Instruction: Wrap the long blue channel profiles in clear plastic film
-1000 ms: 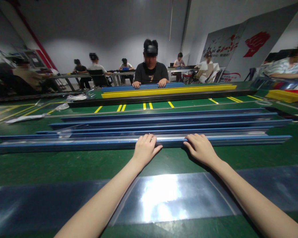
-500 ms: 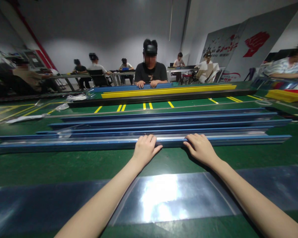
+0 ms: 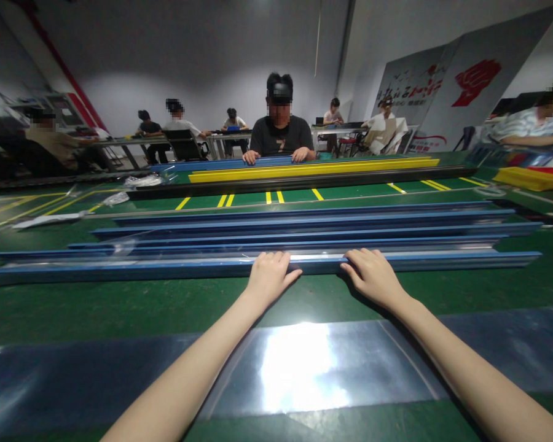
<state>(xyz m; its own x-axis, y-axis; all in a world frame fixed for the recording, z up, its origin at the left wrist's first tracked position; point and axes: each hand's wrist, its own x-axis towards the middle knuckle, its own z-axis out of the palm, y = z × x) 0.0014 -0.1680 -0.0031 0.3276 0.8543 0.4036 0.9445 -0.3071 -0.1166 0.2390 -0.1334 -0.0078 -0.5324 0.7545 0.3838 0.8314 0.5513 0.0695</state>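
Observation:
A long blue U-shaped channel [image 3: 166, 270] lies across the green table, nearest to me, with its open side up. Over its near wall, left of centre, my left hand [image 3: 270, 273] curls its fingers, thumb along the outside. My right hand [image 3: 371, 274] grips the same wall a short way to the right. Both sets of fingertips are hidden inside the channel. A clear plastic strip [image 3: 203, 259] shows in its trough. Behind it, other blue channels [image 3: 304, 234] lie roughly parallel.
A shiny clear sheet [image 3: 350, 368] spans the table below my forearms. Farther off lie a black strip [image 3: 304, 184], a yellow channel [image 3: 313, 170] and crumpled plastic [image 3: 142, 182]. Across the table a person [image 3: 281, 135] rests both hands on a blue channel [image 3: 203, 166].
My hands stay on the near wall. The person opposite has spread their hands apart, and the far blue channel has shifted left.

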